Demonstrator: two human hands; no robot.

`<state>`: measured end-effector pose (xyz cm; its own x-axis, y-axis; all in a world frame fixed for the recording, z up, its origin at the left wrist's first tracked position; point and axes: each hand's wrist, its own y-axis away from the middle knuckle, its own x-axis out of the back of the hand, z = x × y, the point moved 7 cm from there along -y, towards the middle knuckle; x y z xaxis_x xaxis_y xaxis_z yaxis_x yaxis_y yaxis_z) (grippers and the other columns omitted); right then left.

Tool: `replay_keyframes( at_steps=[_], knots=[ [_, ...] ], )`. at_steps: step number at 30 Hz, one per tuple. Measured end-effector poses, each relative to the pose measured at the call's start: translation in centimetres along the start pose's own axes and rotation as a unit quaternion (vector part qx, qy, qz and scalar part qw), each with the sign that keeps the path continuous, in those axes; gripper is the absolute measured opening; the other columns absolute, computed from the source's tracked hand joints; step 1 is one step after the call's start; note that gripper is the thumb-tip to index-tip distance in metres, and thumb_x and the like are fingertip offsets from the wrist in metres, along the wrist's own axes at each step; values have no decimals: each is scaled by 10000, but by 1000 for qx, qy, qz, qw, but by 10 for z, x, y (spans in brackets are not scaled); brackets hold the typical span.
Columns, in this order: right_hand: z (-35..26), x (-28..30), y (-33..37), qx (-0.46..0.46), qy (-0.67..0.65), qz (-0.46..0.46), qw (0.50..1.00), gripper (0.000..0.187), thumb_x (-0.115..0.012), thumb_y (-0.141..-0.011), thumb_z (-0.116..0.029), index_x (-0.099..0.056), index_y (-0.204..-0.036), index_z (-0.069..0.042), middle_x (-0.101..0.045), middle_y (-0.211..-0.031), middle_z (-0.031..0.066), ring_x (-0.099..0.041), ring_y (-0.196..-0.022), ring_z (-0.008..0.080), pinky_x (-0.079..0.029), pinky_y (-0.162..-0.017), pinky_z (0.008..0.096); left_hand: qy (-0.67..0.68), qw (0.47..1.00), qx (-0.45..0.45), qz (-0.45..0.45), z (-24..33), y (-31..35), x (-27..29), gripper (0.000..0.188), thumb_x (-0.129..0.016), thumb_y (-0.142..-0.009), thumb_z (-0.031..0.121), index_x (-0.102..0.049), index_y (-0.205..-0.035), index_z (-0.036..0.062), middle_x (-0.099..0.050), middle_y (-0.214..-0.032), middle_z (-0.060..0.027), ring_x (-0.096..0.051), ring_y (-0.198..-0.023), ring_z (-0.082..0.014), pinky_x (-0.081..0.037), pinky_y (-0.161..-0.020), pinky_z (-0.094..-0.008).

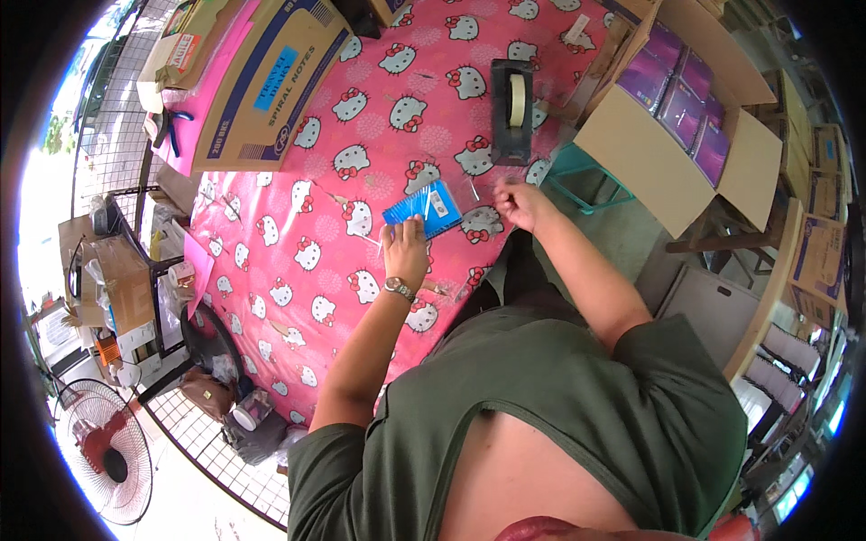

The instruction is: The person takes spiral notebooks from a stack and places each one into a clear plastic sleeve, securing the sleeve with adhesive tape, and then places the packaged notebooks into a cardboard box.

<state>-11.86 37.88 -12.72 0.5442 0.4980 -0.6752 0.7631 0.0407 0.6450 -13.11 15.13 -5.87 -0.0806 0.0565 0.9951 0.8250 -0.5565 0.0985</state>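
Observation:
A small blue spiral notebook lies on the table, with clear plastic film reaching out past its right side. My left hand holds its near left edge, fingertips pressed onto the cover. To the right of the notebook, my right hand is closed in a pinch above the table's edge. A glint of something clear shows at its fingertips, too small to make out. Beyond that hand stands a black tape dispenser with a roll of clear tape.
A pink table cover with cat faces spreads under the work. At the far left stands a cardboard box beside blue-handled scissors. An open carton of purple notebooks is at the right, near a green stool. A fan stands lower left.

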Motion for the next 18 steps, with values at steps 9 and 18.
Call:
replay_keyframes(
  at_steps=[9, 18],
  knots=[
    [57, -165, -22, 134, 764, -359, 520, 188, -728, -753, -219, -661, -732, -44, -631, -657, 89, -594, -579, 214, -462, -544, 342, 26, 996, 10, 79, 1, 9, 4, 377, -626, -776, 200, -599, -1137, 96, -508, -919, -21, -510, -921, -200, -365, -888, -423],
    [82, -155, -32, 77, 904, -269, 324, 383, -807, -666, -252, -687, -924, 6, -677, -924, 193, -665, -899, 333, -542, -774, 406, 29, 987, 138, 81, -2, 29, -10, 553, -688, -725, 184, -554, -1258, 247, -561, -974, 37, -536, -909, -144, -296, -880, -404]
  ],
)
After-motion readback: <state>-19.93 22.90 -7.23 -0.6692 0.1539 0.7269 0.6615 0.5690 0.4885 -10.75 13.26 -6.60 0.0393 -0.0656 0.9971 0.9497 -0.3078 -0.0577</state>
